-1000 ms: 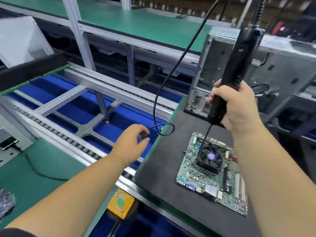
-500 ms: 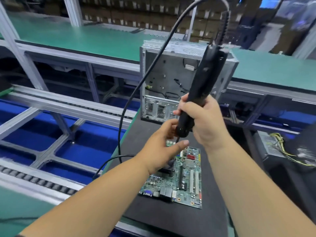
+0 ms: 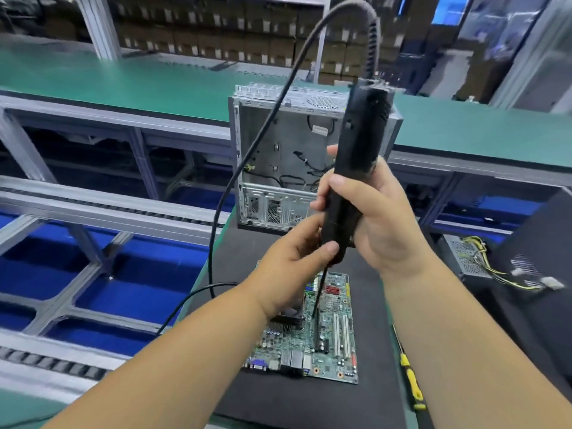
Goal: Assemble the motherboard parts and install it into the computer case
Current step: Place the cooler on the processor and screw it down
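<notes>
I see the right hand [image 3: 376, 218] wrapped round the lower body of the black screwdriver [image 3: 353, 168], holding it nearly upright above the mat [image 3: 309, 400]. The left hand [image 3: 292, 267] pinches the tool's lower end, thumb against the collar where the thin bit [image 3: 318, 294] comes out. The bit points down at the motherboard [image 3: 332, 339], which lies flat on the mat in the middle; I cannot tell whether the tip touches it. The cooler [image 3: 286, 320] on the board is mostly hidden under the left wrist. A cable [image 3: 247, 168] loops from the tool's top down to the left. Beyond the hands the open case [image 3: 272, 156] stands upright at the mat's far edge. To the right, a yellow-handled screwdriver [image 3: 410, 382] lies near the mat's edge, and further right a power supply [image 3: 470, 255] with loose wires.
</notes>
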